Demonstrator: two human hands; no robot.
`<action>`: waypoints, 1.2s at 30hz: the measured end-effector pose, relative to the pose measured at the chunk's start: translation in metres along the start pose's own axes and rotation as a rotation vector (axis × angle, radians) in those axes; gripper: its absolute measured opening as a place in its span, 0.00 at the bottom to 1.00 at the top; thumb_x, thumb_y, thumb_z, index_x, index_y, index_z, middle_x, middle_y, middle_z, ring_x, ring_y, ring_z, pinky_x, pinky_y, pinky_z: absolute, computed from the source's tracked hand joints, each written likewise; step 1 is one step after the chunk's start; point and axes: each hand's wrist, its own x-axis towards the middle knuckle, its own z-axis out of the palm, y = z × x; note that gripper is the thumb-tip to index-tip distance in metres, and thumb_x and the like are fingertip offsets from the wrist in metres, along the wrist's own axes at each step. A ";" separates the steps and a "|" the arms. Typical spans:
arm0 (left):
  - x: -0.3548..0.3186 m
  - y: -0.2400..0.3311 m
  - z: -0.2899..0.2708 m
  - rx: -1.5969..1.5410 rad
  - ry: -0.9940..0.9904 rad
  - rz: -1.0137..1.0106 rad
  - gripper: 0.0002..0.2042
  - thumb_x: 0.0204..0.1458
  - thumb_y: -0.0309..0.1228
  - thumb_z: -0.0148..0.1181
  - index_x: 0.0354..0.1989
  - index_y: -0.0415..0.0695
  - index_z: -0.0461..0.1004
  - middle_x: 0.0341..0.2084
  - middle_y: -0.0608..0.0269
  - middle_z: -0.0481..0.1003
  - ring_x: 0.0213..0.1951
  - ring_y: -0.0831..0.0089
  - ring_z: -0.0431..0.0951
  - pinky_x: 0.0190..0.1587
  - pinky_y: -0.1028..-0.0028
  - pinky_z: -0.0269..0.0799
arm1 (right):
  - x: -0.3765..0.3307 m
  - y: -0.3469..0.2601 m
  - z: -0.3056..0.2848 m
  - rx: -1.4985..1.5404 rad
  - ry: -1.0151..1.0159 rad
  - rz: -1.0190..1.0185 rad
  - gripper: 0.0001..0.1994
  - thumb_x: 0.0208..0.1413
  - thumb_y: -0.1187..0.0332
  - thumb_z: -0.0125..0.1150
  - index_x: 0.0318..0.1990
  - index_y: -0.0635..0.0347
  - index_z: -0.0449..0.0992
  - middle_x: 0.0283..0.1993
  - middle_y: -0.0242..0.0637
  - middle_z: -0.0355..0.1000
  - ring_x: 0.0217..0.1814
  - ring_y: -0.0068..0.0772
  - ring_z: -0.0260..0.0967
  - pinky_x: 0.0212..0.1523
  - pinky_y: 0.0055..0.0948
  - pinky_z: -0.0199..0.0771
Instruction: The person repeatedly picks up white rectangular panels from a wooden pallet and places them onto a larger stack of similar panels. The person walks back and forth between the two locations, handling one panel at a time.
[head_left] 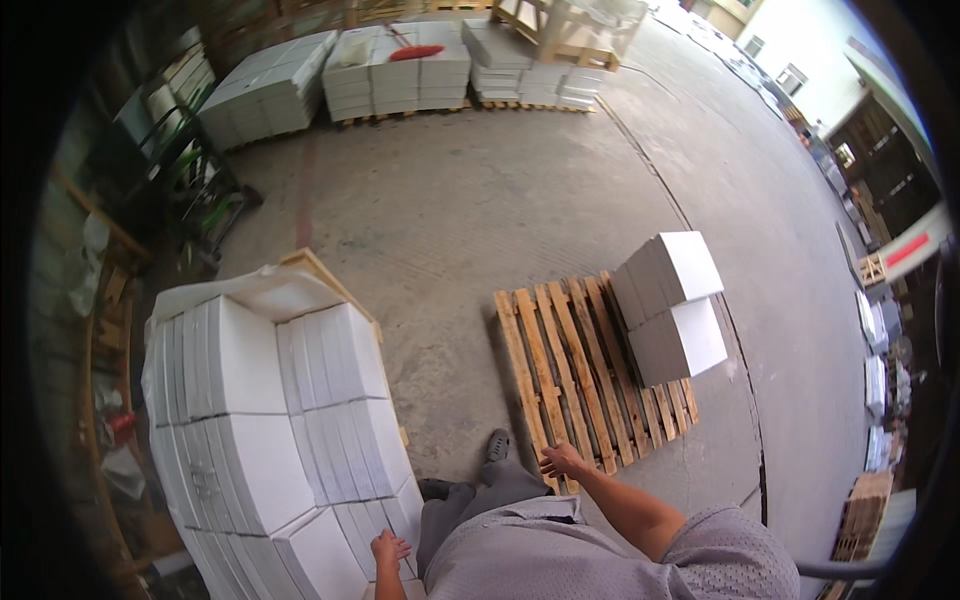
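On my left stands a large block of white flat packs (255,440), stacked in columns with a pale sheet (255,292) along its far edge. My left hand (390,547) is beside the near right columns, fingers apart and holding nothing; I cannot tell whether it touches them. My right hand (562,461) hangs in front of my body above the near left corner of a wooden pallet (560,370). Its fingers are stretched out with nothing in them. Two white stacks (665,280) stand side by side on the pallet's right edge.
A wooden board (330,283) rises at the left block's far corner. Further off are pallets of white packs (395,85), one with a red brush head (417,52) on top. A dark green wheeled cart (200,180) stands far left. A dark floor groove (740,360) runs past the pallet.
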 end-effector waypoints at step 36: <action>-0.002 0.293 0.568 1.081 -0.686 0.326 0.20 0.53 0.41 0.45 0.39 0.30 0.62 0.32 0.40 0.72 0.26 0.51 0.77 0.24 0.62 0.76 | -0.075 0.133 -0.170 1.060 0.514 0.268 0.22 0.56 0.61 0.47 0.48 0.75 0.64 0.40 0.53 0.71 0.32 0.45 0.73 0.29 0.39 0.77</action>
